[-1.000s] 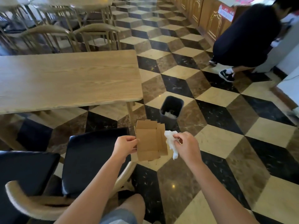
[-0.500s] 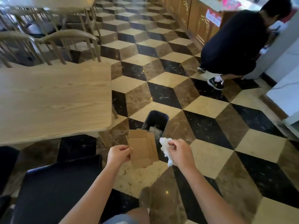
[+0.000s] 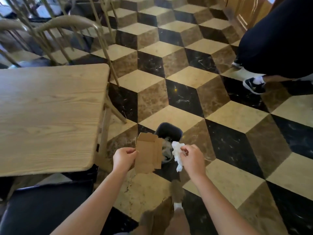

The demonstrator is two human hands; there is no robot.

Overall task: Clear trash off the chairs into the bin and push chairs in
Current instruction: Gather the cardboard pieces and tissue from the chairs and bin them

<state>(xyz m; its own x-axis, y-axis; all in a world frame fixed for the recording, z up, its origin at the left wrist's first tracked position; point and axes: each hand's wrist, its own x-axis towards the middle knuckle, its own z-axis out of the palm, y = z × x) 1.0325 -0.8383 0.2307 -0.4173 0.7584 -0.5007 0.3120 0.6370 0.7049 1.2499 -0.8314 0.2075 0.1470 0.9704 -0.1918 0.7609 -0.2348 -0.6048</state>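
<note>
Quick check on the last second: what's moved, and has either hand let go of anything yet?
The person has walked toward the bin: it sat well ahead of the hands a second ago and now lies right behind them. The table and black chair seat have slid off to the left. Nothing released: the left hand still grips the cardboard, the right hand still pinches the tissue.

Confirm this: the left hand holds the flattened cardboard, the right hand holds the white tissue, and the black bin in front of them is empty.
Not quite: the bin is not empty; the head view shows crumpled trash inside. The left hand holds the cardboard and the right hand the tissue, as stated.
</note>
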